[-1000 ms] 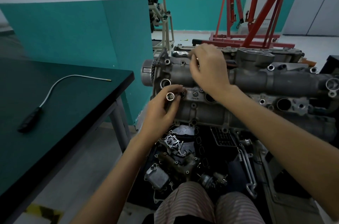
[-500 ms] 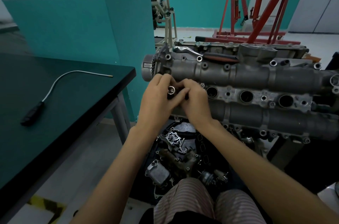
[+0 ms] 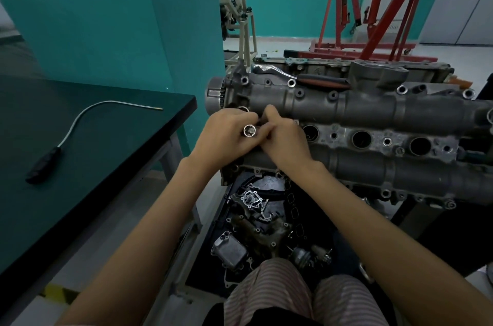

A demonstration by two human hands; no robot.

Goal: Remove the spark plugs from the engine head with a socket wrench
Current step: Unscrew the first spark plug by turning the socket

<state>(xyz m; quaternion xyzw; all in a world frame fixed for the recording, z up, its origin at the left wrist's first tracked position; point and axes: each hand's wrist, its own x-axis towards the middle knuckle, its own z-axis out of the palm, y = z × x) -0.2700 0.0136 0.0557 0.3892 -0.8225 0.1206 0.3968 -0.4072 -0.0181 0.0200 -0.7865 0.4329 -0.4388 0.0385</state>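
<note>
Since a second ago: right hand left the cylinder head top, joined left hand.
Left hand: grips socket.
Right hand: pinches something at socket, cannot tell what.
Meaning: probably tool prep; plugs not yet loosened.

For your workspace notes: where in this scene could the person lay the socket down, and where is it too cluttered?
Free: the dark tabletop between the flexible pick-up tool and the table's near edge, and its right corner beyond the tool's tip. Crowded: the tray of loose parts under the engine head, and the spot where both hands meet around the socket.
</note>
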